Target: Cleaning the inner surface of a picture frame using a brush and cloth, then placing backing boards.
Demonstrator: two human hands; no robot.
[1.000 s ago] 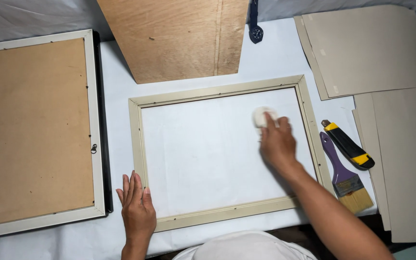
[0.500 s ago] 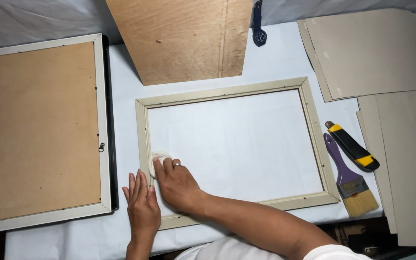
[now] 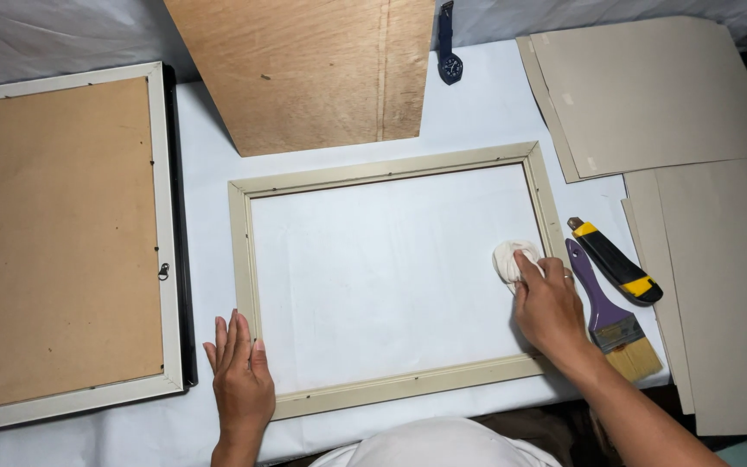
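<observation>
Cream frame [image 3: 395, 173] — laid flat on the white surface [image 3: 477, 95]; wiping in hand. White cloth [image 3: 508, 258] is pressed inside the right rail by right hand [image 3: 551, 307], fingers grasping it. Left hand [image 3: 240, 374] — fingers released, flat beside the lower-left corner. Purple brush [image 3: 609, 316] is kept near.

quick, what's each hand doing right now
Left hand: open, flat beside the cream wooden frame.
Right hand: closed on a small white cloth wad.
</observation>
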